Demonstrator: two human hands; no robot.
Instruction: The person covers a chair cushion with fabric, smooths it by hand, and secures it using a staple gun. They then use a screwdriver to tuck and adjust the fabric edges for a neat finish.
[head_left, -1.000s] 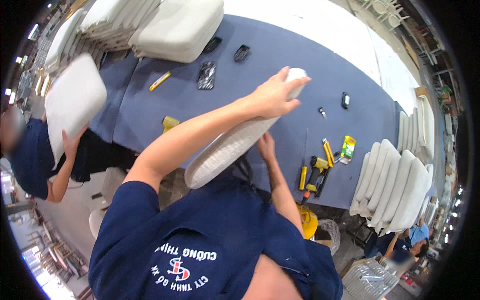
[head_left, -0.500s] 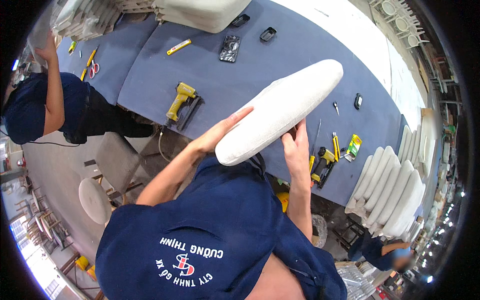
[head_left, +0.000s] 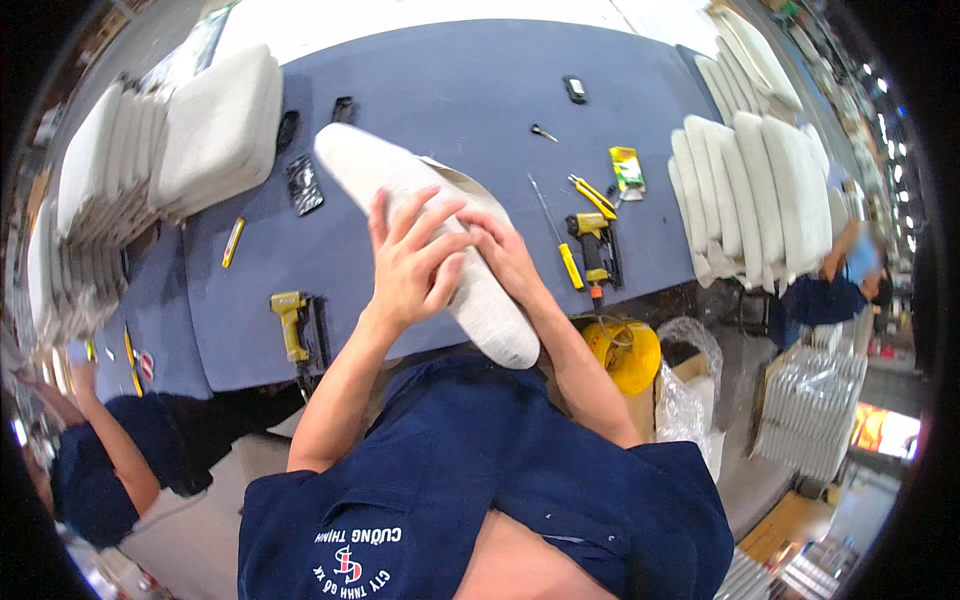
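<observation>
A pale grey fabric-covered seat pad [head_left: 365, 165] is tilted on edge in front of my chest, running from upper left to lower right. My left hand [head_left: 415, 262] lies across its near face with the fingers spread. Along the pad's far right side, my right hand [head_left: 508, 262] is closed on the edge, its fingertips close to those of my left. A thin flap [head_left: 455, 182] stands out behind the upper edge. The pad's underside is mostly hidden.
On the blue-grey table [head_left: 450, 80] lie two staple guns [head_left: 290, 325], a yellow-handled screwdriver [head_left: 570, 266], yellow-handled pliers [head_left: 592, 197] and a yellow-green box [head_left: 627, 172]. Seat pads [head_left: 215, 130] are stacked left, more [head_left: 755, 190] right. A co-worker [head_left: 100, 465] stands at the left.
The pad has swung from leaning upper right to leaning upper left. My left hand has moved onto its face with fingers spread. The view has turned toward the right.
</observation>
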